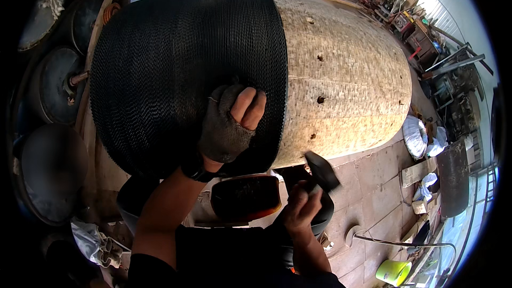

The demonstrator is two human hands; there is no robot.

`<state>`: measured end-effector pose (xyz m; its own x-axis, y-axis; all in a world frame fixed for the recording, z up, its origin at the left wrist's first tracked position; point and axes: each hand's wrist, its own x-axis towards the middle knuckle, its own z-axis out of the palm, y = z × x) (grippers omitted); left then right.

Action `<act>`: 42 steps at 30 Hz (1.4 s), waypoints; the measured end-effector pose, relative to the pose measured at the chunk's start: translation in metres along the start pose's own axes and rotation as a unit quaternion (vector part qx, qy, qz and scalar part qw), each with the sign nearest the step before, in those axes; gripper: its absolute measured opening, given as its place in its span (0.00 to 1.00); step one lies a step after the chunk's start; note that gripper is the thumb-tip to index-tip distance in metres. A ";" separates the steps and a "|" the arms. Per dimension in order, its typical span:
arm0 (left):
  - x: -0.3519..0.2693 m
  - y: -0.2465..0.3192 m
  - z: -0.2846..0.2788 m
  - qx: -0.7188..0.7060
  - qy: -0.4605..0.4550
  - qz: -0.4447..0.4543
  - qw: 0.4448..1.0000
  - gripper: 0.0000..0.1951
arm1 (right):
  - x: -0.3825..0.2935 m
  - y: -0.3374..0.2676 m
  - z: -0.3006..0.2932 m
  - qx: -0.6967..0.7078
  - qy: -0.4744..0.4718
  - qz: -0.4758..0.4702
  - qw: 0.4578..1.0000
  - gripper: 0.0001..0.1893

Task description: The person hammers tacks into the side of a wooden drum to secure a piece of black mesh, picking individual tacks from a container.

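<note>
A big barrel-shaped drum lies crosswise before me. Its left part wears a black covering with fine toothed rows [168,48], ending in a jagged edge; the bare wooden surface [344,68] on the right has several dark holes. My left hand [228,124], in a grey glove that leaves some fingertips bare, rests curled against the black covering near that edge. Whether it pinches something small is hidden. Below the drum's near side, my right hand [302,204] grips a hammer, its dark head [323,171] slightly blurred and raised by the wooden part.
An open dark container [245,198] stands below the drum, close to my lap. Along the left are several round metal-ended drums [56,84] and a long wooden beam [96,32]. A bent metal rod [400,243] and a yellow-green bucket [393,273] are on the right over the tiled floor [372,192].
</note>
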<state>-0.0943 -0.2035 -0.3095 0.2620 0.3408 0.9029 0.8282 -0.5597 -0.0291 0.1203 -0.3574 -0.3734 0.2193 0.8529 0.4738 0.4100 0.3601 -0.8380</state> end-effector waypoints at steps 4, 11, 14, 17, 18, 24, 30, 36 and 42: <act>0.001 -0.001 -0.002 -0.017 0.003 0.006 1.000 0.21 | 0.019 0.026 0.011 -0.184 -0.025 -0.061 0.981 0.08; 0.007 -0.001 -0.002 -0.009 0.012 0.006 1.000 0.20 | 0.000 0.016 0.001 -0.072 0.002 0.004 0.997 0.08; 0.005 0.001 -0.006 0.003 0.003 0.006 1.000 0.20 | 0.023 0.019 0.016 -0.197 -0.065 0.051 0.977 0.09; 0.005 -0.002 0.000 0.004 0.019 0.020 1.000 0.20 | 0.012 0.014 0.000 -0.097 -0.073 0.077 0.990 0.09; 0.008 -0.001 -0.001 0.006 0.011 0.021 1.000 0.19 | 0.009 0.008 -0.001 -0.055 -0.053 0.088 0.993 0.07; 0.009 -0.007 -0.004 0.030 0.009 0.018 0.999 0.17 | 0.007 0.036 0.007 -0.189 -0.056 -0.017 0.980 0.08; 0.013 0.000 0.004 0.065 0.009 -0.010 0.998 0.20 | -0.033 0.045 -0.013 -0.190 -0.069 0.062 0.977 0.11; 0.004 0.017 -0.006 0.036 0.036 -0.007 0.999 0.18 | -0.044 0.039 -0.032 -0.168 -0.014 -0.044 0.985 0.13; -0.071 0.117 -0.005 -0.231 -0.026 -0.094 0.968 0.24 | -0.065 0.043 -0.037 -0.150 -0.054 0.111 0.981 0.14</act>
<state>-0.0180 -0.2971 -0.3755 0.1635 0.4998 0.8506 0.5565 -0.7586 0.3388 0.1565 -0.4111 -0.4302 0.2432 0.9389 0.2436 0.6082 0.0480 -0.7923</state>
